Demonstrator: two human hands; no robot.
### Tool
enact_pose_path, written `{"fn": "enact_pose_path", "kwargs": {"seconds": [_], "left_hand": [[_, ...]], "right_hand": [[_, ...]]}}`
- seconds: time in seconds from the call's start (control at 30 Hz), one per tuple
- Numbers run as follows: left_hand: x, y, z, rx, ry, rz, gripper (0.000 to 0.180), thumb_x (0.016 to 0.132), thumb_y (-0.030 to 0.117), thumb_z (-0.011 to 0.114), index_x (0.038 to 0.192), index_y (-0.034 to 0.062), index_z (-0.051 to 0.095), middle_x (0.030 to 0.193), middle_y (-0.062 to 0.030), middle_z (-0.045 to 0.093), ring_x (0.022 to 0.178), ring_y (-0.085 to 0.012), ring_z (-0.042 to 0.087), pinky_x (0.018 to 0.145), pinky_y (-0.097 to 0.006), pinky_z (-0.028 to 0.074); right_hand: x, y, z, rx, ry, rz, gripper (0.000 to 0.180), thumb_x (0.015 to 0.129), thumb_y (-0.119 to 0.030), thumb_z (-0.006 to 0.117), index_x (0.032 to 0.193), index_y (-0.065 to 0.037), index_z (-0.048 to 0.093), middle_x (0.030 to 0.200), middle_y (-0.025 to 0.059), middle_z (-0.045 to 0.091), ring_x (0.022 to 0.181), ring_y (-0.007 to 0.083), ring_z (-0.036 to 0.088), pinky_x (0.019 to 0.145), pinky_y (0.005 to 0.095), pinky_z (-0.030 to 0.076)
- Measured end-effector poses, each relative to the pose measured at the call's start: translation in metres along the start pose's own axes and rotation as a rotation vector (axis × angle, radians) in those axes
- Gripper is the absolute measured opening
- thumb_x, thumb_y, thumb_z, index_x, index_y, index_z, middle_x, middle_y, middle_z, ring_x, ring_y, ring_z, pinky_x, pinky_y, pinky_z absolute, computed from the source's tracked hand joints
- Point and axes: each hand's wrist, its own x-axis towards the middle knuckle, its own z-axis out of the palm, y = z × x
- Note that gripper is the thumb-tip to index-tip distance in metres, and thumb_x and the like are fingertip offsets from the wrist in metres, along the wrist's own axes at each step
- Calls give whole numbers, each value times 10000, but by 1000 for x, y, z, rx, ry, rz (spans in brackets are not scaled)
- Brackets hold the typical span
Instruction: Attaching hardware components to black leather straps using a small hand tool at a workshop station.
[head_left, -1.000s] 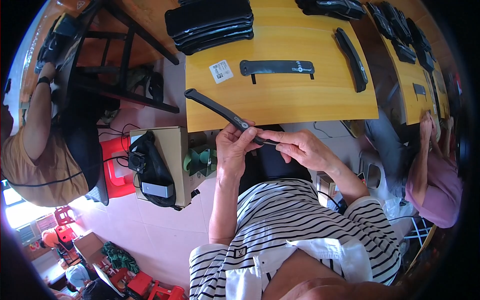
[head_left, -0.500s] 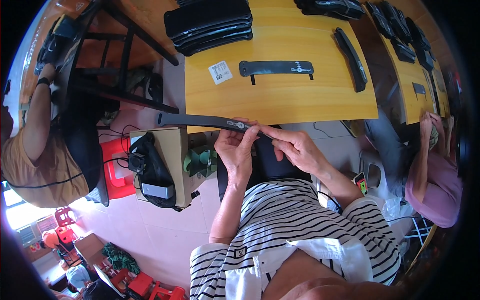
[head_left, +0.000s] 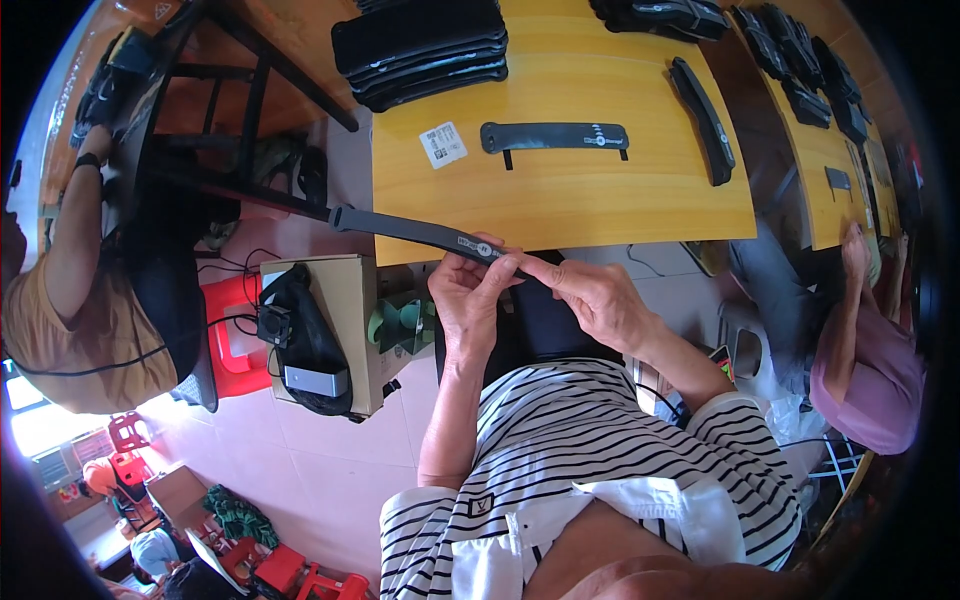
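A long dark grey strap [head_left: 400, 228] with pale print stretches out to the left over the near edge of the table. My left hand [head_left: 466, 305] pinches it close to its right end, thumb on top and fingers beneath. My right hand [head_left: 605, 305] is closed at that same end, its thumb and index finger meeting the strap beside my left thumb; the very end is hidden by the fingers. Beyond my hands a similar strap [head_left: 555, 137] lies flat on the table, with two short black tabs below its lower edge. A white printed label [head_left: 443, 145] lies to its left.
On the yellow table [head_left: 600, 215] stand a tall stack of black straps [head_left: 420, 50], a bundle [head_left: 660, 17] and a single strap [head_left: 703, 120]. A cardboard box [head_left: 350, 300] sits left of my knees. Co-workers sit at left and right.
The strap's free left end has risen a little and now slopes down toward my hands. My right hand has shifted slightly and its fingers have curled in more.
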Motion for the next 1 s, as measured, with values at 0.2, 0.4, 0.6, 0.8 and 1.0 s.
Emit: {"fn": "enact_pose_path", "kwargs": {"seconds": [0.2,0.4,0.6,0.8,1.0], "left_hand": [[2,-1,-3,9,-37,-60,224,767,26,684,946,-23,560,830,-79,624,756,-135,628,627,-245,549],[1,-9,3,36,57,19,218,775,23,678,954,-18,562,834,-60,607,740,-113,609,620,-242,550],[1,0,1,42,50,35,231,772,24,683,967,-18,566,844,-64,618,743,-106,605,635,-230,540],[-3,-8,8,146,69,145,219,762,-10,683,953,-25,577,882,-77,635,756,-115,606,692,-215,499],[-7,-20,17,371,151,425,212,749,-68,661,943,-25,588,927,-82,629,817,-112,590,746,-220,484]], "right_hand": [[-1,5,-2,138,-86,-5,571,787,56,527,1299,-188,464,564,47,443,477,139,474,451,271,419],[1,-6,3,832,-106,620,373,893,-9,467,1244,-118,524,590,14,517,462,58,435,405,181,335],[6,-6,-2,804,-136,469,401,863,31,488,1231,-121,537,601,13,526,486,87,451,458,214,412],[-2,2,6,140,-31,144,431,834,52,497,1221,-131,543,657,93,525,524,122,484,510,244,446],[9,-11,8,724,16,472,390,864,45,495,1227,-93,535,730,27,556,547,90,476,508,219,435]]}}
